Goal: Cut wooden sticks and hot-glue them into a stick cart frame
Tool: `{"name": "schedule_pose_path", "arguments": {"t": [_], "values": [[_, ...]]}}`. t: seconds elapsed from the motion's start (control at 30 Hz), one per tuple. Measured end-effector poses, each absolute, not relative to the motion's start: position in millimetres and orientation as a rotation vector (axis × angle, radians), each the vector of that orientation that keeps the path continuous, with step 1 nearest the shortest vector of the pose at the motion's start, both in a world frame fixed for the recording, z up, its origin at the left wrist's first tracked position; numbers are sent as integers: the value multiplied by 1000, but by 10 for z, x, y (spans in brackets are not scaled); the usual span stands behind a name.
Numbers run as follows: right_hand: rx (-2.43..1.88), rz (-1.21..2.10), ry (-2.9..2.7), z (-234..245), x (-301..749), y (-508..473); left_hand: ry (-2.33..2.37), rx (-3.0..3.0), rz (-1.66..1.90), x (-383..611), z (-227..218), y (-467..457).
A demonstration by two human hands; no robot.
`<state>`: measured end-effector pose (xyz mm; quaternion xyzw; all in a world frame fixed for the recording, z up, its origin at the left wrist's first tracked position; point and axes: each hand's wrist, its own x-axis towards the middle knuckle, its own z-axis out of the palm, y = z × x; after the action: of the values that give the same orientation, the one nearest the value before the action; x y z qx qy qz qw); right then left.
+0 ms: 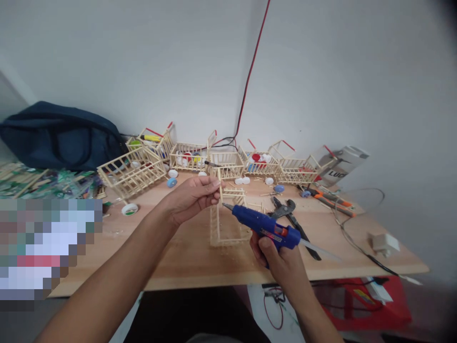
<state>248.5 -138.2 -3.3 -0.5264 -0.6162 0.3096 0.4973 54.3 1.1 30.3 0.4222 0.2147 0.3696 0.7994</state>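
Observation:
My left hand [194, 196] is closed in a pinch on the top of a small wooden stick frame [225, 221] that stands on the wooden table [200, 262]. A blue hot glue gun [266, 227] sits in my right hand [273, 255], whose fingers wrap its grip. The gun's metal nozzle points left and lies close to the frame, just below my left fingertips. A clear glue stick pokes out of the gun's back end to the right.
Several finished stick baskets [134, 171] line the wall, some with coloured bottle caps inside. Black pliers [291, 216], orange-handled tools [332, 199] and loose caps lie on the table. A dark blue bag [59, 136] sits at the left. A cable and white plug [383, 243] lie at right.

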Motion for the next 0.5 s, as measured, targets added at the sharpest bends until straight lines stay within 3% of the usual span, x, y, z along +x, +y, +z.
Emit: {"name": "schedule_pose_path", "arguments": {"t": [0.5], "values": [[-1286,731,-1483,-6,2473,-1366,474,927,774,535,274,30]]}}
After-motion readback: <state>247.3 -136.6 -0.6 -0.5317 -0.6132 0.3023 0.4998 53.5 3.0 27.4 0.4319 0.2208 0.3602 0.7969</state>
